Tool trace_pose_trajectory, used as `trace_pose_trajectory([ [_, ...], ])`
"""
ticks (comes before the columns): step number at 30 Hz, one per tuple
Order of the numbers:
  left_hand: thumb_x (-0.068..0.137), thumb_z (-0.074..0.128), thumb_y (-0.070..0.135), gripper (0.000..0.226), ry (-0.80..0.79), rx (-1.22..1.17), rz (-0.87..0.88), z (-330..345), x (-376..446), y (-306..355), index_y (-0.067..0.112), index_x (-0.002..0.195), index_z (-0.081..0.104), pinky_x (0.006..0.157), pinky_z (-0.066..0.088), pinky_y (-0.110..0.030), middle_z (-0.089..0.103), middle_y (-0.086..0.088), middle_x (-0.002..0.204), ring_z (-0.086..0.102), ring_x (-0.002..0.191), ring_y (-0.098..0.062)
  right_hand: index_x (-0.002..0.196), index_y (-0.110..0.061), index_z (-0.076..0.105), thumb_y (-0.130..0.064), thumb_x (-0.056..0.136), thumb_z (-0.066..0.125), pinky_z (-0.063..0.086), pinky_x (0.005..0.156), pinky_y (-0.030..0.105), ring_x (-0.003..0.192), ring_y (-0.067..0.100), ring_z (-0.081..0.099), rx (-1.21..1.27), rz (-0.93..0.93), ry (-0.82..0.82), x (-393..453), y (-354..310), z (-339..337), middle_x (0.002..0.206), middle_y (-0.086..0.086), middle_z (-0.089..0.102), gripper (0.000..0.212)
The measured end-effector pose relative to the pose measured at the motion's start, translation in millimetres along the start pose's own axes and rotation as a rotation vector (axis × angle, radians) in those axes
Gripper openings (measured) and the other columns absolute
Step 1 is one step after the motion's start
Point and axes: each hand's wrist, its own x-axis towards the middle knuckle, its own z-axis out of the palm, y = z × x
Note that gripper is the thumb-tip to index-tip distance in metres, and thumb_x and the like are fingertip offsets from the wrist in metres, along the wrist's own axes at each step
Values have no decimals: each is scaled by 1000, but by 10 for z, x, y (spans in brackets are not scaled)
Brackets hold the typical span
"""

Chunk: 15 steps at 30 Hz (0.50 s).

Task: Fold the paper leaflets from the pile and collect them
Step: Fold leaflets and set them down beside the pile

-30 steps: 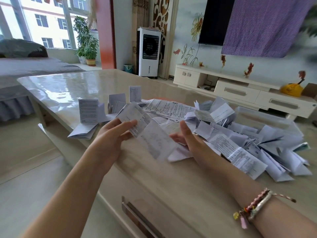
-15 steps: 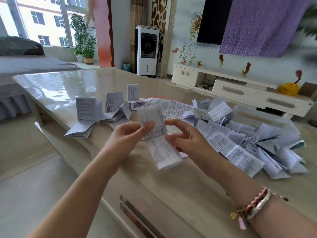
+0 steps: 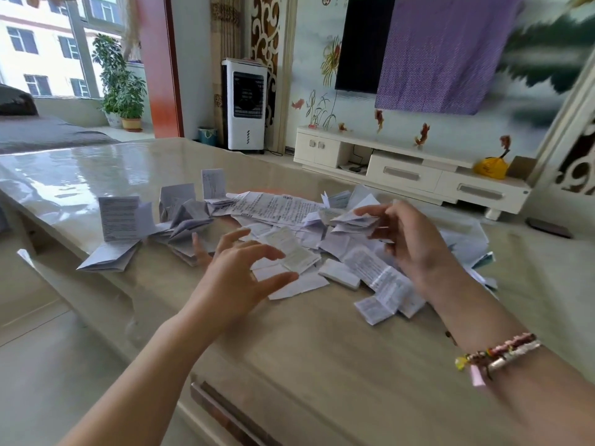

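We're in a bright living room, and a glossy beige bench [image 3: 96, 175] fills the view, with a white media cabinet along the wall behind it. The unfolded pile [image 3: 322, 220] of leaflets sprawls across the bench's middle and serves as our landmark. Left of the pile stand the folded leaflets [image 3: 154, 230], some propped up like little tents, others lying flat.

Our left hand [image 3: 238, 275] hovers at the pile's near-left edge, fingers spread and gently curved, gripping nothing. Just beyond its fingertips lies a small printed leaflet [image 3: 294, 252] on top of the pile's near side; whether a fingertip touches it we can't say, the frame is blurred there. Our right hand [image 3: 409, 243] hangs over the pile's right half, fingers loosely bent, holding nothing that we can make out, though motion blur leaves that uncertain.

This looks like the pick of the next sheet. To do it well, we should take one leaflet only: pin it with a fingertip, slide it clear of its neighbours towards us, then pinch a corner. Thin paper clings, so we check for doubles. Then edges matched, crease pressed firmly, and off to the folded group left of the pile.
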Motion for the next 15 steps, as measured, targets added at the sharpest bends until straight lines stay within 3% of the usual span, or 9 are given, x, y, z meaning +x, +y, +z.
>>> trace_pose_trajectory([
  [1, 58, 42, 85, 64, -5, 38, 22, 38, 11, 21, 44, 100, 67, 114, -15, -55, 49, 33, 108, 22, 138, -3, 86, -20, 77, -27, 95, 39, 31, 62, 26, 72, 7, 57, -28, 16, 31, -17, -22, -109, 87, -1, 72, 39],
  [3, 58, 31, 94, 75, -30, 50, 81, 129, 49, 61, 45, 105, 64, 116, -8, -58, 50, 33, 115, 22, 140, -5, 87, -20, 75, -28, 95, 46, 33, 63, 24, 74, 8, 58, -63, 25, 126, -73, -46, -350, 84, -3, 71, 30],
  [6, 70, 48, 79, 62, -78, 123, 112, 240, 107, 157, 43, 118, 59, 117, -11, -46, 48, 25, 133, 21, 141, -7, 85, -22, 72, -24, 95, 49, 34, 64, 24, 72, 7, 58, -63, 7, 273, -148, 2, -755, 83, -4, 69, 26],
  [8, 75, 58, 68, 57, -87, 113, 100, 304, 143, 183, 40, 125, 56, 119, -3, -46, 46, 19, 139, 24, 140, -10, 88, -22, 71, -23, 97, 46, 34, 63, 25, 74, 7, 57, -67, 16, 347, -169, 83, -988, 86, -4, 68, 26],
  [11, 77, 61, 65, 62, -90, 96, 64, 410, 178, 239, 38, 131, 51, 117, 11, -46, 43, 13, 144, 29, 138, -17, 83, -24, 69, -24, 96, 45, 31, 63, 28, 77, 9, 56, -44, 40, 459, -172, 240, -1282, 85, -6, 66, 27],
  [15, 79, 58, 67, 69, -157, 179, -5, 503, 241, 266, 38, 139, 41, 117, 15, -47, 35, 10, 151, 28, 140, -21, 74, -21, 61, -15, 93, 47, 30, 57, 23, 68, 9, 53, 4, 94, 604, -164, 459, -1510, 75, -3, 59, 24],
])
